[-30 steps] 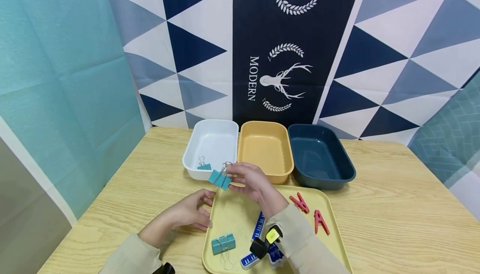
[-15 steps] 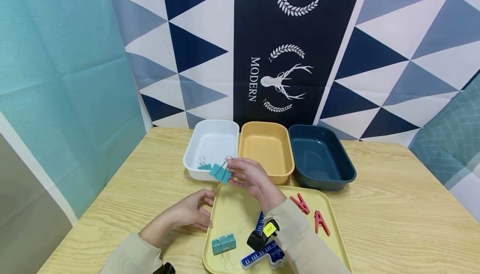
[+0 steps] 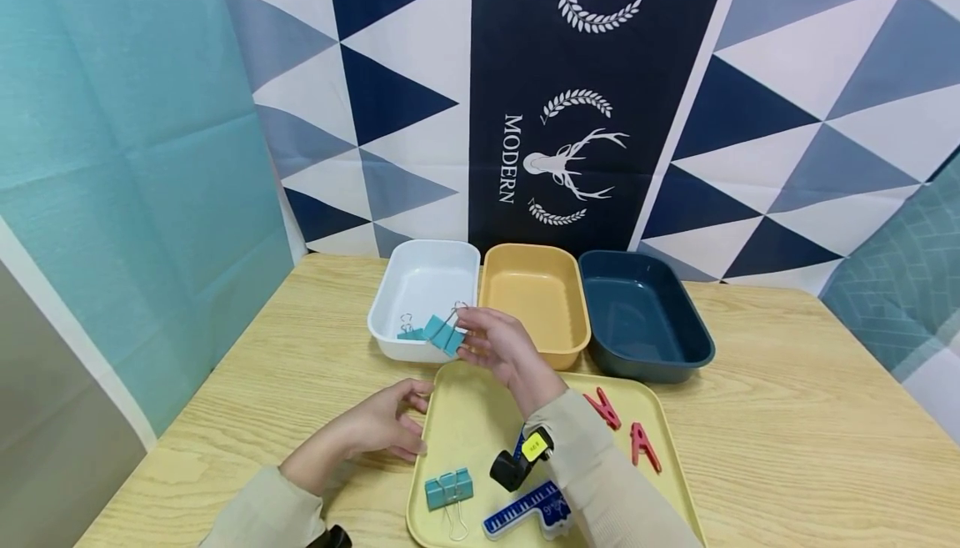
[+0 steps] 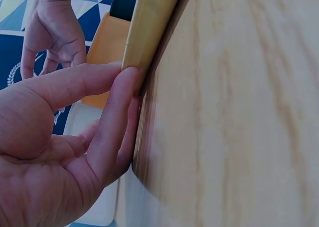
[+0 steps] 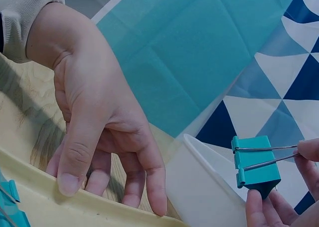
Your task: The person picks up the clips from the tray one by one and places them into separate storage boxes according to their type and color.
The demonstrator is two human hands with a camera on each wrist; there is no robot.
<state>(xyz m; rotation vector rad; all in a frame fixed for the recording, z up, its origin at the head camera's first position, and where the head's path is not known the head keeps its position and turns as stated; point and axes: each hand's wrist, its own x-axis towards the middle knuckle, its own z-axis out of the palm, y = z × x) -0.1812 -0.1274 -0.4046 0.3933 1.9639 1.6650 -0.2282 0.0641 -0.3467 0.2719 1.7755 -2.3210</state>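
Observation:
My right hand (image 3: 501, 348) pinches a teal binder clip (image 3: 444, 335) by its wire handles, just over the near right corner of the white bin (image 3: 423, 277). In the right wrist view the clip (image 5: 257, 159) hangs with its body away from the palm and fingertips below it. My left hand (image 3: 378, 421) grips the left rim of the yellow tray (image 3: 480, 389), thumb on the rim (image 4: 149, 27) and fingers outside. Another teal binder clip (image 3: 449, 490) lies at the tray's left. One more teal clip (image 3: 411, 334) sits inside the white bin.
Right of the white bin stand an orange-yellow bin (image 3: 532, 289) and a dark blue bin (image 3: 637, 306), side by side. Two red clothespin-like clips (image 3: 642, 446) lie in the tray's right part. A blue piano-patterned piece (image 3: 528, 510) lies near my right sleeve, with more blue partly hidden.
My right hand has moved slightly up and forward with the binder clip, from the tray's far edge to over the white bin's near rim. My left hand has stayed at the tray.

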